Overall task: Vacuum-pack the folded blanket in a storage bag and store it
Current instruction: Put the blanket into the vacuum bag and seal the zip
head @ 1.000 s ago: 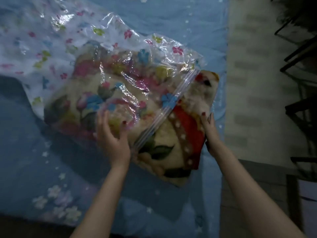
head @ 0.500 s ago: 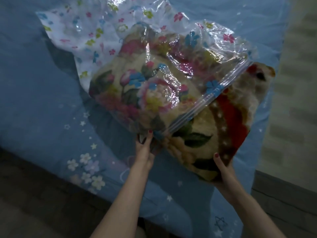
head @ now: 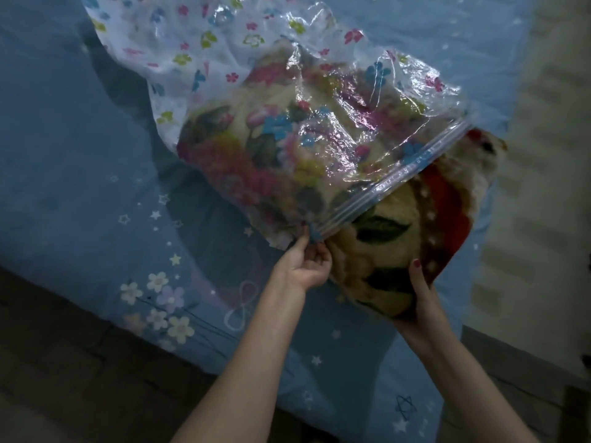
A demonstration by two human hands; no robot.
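Folded blanket point(head: 399, 238) mostly inside the storage bag point(head: 287, 123) on the blue bedsheet point(head: 80, 155), near-right end sticking out. Left hand point(head: 307, 266) pinches the bag's zip corner. Right hand point(head: 419, 302) grips the blanket's near edge, fingers probably curled underneath.

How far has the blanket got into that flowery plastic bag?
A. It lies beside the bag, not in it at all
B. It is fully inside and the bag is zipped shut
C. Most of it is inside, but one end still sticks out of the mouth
C: the blanket shows bare past the zip strip of the storage bag, its exposed end held by the right hand.
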